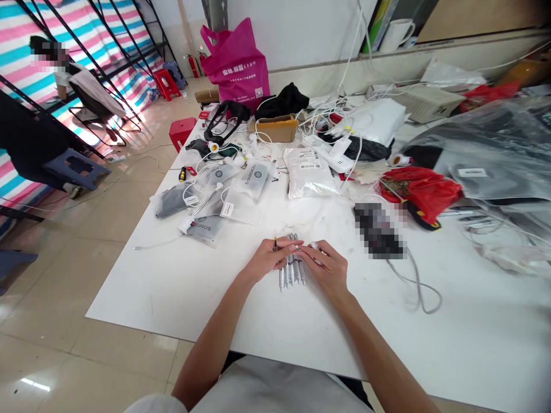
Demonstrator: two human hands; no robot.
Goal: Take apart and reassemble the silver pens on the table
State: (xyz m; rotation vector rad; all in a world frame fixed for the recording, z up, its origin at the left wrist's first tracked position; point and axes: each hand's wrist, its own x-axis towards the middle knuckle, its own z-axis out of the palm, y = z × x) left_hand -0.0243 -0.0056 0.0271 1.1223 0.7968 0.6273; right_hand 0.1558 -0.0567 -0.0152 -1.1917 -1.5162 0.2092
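far upper left a co-worker [47, 57] is sitting by a striped tarp wall [17, 34], & a red plastic stool [166, 84] is standing on the tile floor near 2 fire extinguishers [193, 65]. top middle a pink tote bag [236, 63] is standing behind the white table [129, 298]. left part of table has grey pouches [172, 199] & clear printed bags [247, 198] lying w/ white cables [262, 135] tangled around them. lower middle, left hand [269, 259] is resting half-curled, fingers lying over a row of silver pen-shaped tools [291, 267] set side by side on the table. a thin dark-tipped stick [275, 244] is poking up by those fingers, can't tell if it's gripped. right hand [325, 267] is resting just beside left hand, partly open, fingers touching the upper ends of the row near a small silver piece [314, 245], hold unclear. further right a pixelated obj [379, 229] is lying w/ a grey cable [413, 281] trailing off it, & upper right a red plastic bag [415, 192] is sitting beside a big grey plastic sheet [486, 155].
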